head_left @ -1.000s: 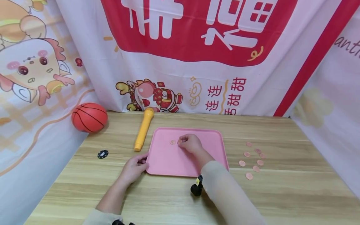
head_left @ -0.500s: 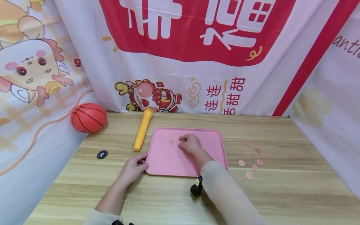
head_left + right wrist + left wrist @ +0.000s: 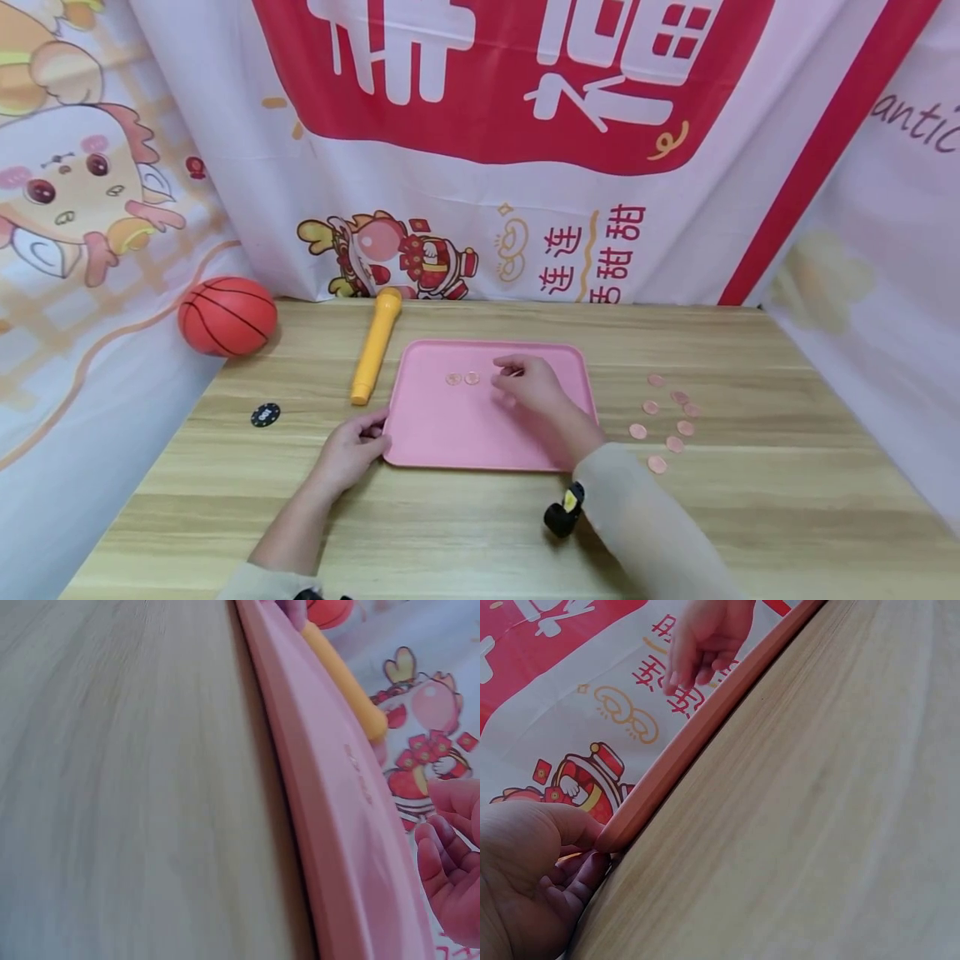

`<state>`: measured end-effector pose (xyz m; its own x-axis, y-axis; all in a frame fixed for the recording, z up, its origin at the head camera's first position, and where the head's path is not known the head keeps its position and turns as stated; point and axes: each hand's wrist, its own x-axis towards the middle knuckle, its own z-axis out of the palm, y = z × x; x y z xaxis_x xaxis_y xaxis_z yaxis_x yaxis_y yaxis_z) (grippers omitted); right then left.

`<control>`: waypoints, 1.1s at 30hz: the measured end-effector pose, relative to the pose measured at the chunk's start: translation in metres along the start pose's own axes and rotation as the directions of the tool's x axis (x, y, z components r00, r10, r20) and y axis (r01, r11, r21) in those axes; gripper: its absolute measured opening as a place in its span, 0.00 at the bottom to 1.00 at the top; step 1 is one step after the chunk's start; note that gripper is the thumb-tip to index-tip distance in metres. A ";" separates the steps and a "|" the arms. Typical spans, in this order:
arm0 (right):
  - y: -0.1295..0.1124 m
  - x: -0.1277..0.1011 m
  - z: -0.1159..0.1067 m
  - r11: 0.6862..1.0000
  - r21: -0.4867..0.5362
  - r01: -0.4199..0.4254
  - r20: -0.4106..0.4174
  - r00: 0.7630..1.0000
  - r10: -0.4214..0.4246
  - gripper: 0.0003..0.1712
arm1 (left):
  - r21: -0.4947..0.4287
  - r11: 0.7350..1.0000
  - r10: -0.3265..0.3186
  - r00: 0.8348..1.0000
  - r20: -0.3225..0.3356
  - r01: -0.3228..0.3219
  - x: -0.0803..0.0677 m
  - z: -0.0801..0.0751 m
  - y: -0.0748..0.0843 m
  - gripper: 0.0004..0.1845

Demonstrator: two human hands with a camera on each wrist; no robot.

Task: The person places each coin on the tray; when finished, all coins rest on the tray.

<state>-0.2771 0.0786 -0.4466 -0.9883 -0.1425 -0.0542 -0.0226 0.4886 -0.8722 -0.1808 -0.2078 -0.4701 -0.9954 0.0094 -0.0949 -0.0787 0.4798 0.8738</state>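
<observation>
A pink tray (image 3: 465, 433) lies on the wooden table, and two small copper-coloured coins (image 3: 472, 378) sit side by side on it toward the back left. My left hand (image 3: 351, 454) holds the tray's front left corner. The left wrist view shows the thumb and fingers of that hand (image 3: 532, 870) pinching the rim. Over the tray, to the right of the coins, is my right hand (image 3: 531, 387). In the right wrist view this hand (image 3: 454, 862) has loosely bent fingers with nothing between them.
Several more copper-coloured coins (image 3: 637, 431) are scattered on the table (image 3: 750, 517) right of the tray. Left of it lie a yellow toy microphone (image 3: 375, 350) and a black poker chip (image 3: 266, 415). A red toy basketball (image 3: 227, 317) rests by the left-hand cloth.
My right hand has let go of the second coin, leaving it on the tray beside the first, and has drawn back to the right. The left hand stays at the tray's corner.
</observation>
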 end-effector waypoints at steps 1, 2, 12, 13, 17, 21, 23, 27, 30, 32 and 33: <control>0.001 -0.003 -0.006 1.000 -0.018 0.009 -0.009 1.000 -0.009 0.21 | 0.001 1.000 0.000 1.000 -0.001 0.000 0.000 0.000 0.000 0.27; 0.002 -0.006 -0.011 0.999 -0.033 0.019 -0.015 1.000 -0.020 0.21 | 0.003 1.000 0.001 1.000 -0.002 -0.001 0.000 -0.001 0.000 0.27; 0.030 -0.036 -0.066 0.998 -0.058 0.030 -0.081 0.996 -0.035 0.21 | 0.011 1.000 0.000 1.000 -0.002 0.000 0.000 -0.001 -0.001 0.27; 0.034 -0.038 -0.070 0.998 -0.056 0.024 -0.088 0.996 -0.029 0.21 | 0.013 1.000 -0.001 1.000 -0.002 0.001 0.000 -0.001 -0.001 0.27; 0.045 -0.049 -0.088 0.998 -0.065 0.024 -0.094 0.995 -0.030 0.22 | 0.016 1.000 -0.004 1.000 -0.004 0.004 0.000 -0.001 -0.002 0.27; 0.057 -0.061 -0.104 0.996 -0.087 0.030 -0.102 0.994 -0.038 0.23 | 0.017 1.000 0.000 1.000 -0.001 0.000 0.000 -0.001 -0.002 0.27; 0.063 -0.068 -0.111 0.996 -0.086 0.026 -0.103 0.994 -0.035 0.23 | 0.014 1.000 -0.001 1.000 0.000 0.001 0.000 -0.001 -0.001 0.27; 0.074 -0.083 -0.123 0.997 -0.081 0.002 -0.105 0.994 -0.010 0.23 | 0.008 1.000 0.000 1.000 0.001 0.000 0.000 0.000 0.000 0.27; 0.081 -0.096 -0.131 0.998 -0.043 -0.049 -0.078 0.996 0.045 0.25 | 0.007 1.000 0.005 1.000 0.007 -0.005 0.000 0.000 0.000 0.27; 0.085 -0.104 -0.135 0.996 -0.009 -0.094 -0.065 0.994 0.093 0.26 | 0.008 1.000 0.004 1.000 0.008 -0.004 0.000 0.000 0.000 0.27; 0.086 -0.108 -0.137 0.994 -0.003 -0.107 -0.063 0.992 0.107 0.26 | 0.009 1.000 0.001 1.000 0.008 -0.001 0.000 0.000 0.000 0.27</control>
<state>-0.1927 0.2542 -0.4495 -0.9926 -0.0345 -0.1163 0.0832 0.5039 -0.8597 -0.1811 -0.2078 -0.4704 -0.9951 0.0173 -0.0977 -0.0769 0.4881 0.8694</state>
